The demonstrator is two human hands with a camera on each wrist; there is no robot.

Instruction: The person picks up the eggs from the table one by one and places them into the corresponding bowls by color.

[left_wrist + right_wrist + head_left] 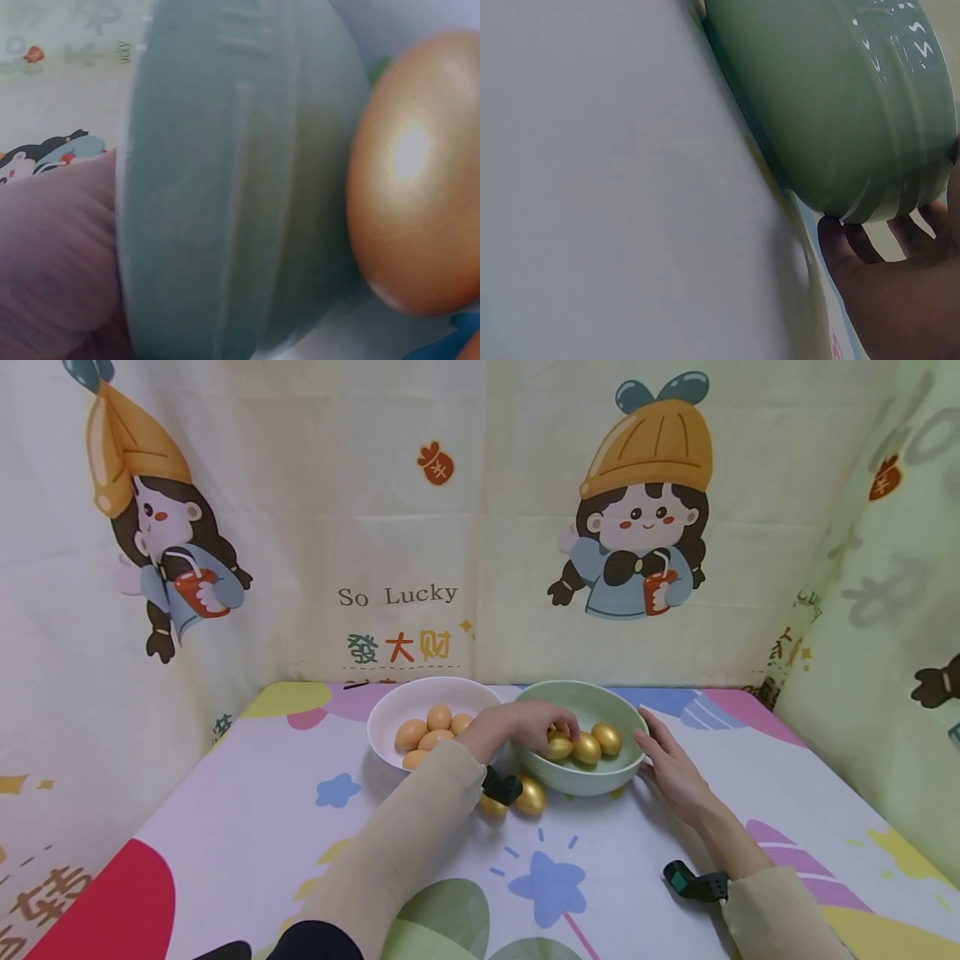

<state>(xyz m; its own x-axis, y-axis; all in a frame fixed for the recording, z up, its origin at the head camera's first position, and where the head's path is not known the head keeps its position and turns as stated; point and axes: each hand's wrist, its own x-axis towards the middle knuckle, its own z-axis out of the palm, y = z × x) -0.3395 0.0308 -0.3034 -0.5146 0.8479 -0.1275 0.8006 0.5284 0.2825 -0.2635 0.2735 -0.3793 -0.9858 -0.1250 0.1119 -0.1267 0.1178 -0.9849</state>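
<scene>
My left hand (534, 725) reaches over the near-left rim of the green bowl (581, 783), its bent fingers and thumb around a golden egg (558, 746) inside. More golden eggs (607, 739) lie beside it in the bowl. At the bowl's right side, my right hand (675, 772) grips the rim and outer wall. The right wrist view shows its fingers (838, 244) against the wall of the green bowl (832, 112). Two golden eggs (532, 796) rest on the table before the bowl, one partly behind the left wrist camera. The left fingertips are hidden in the left wrist view.
A white bowl (382, 745) with several brown eggs (411, 734) stands left of the green one, partly covered by my left forearm. Both bowls sit on a table (247, 810) with a colourful printed cover. Printed cloth (517, 552) hangs behind and at both sides.
</scene>
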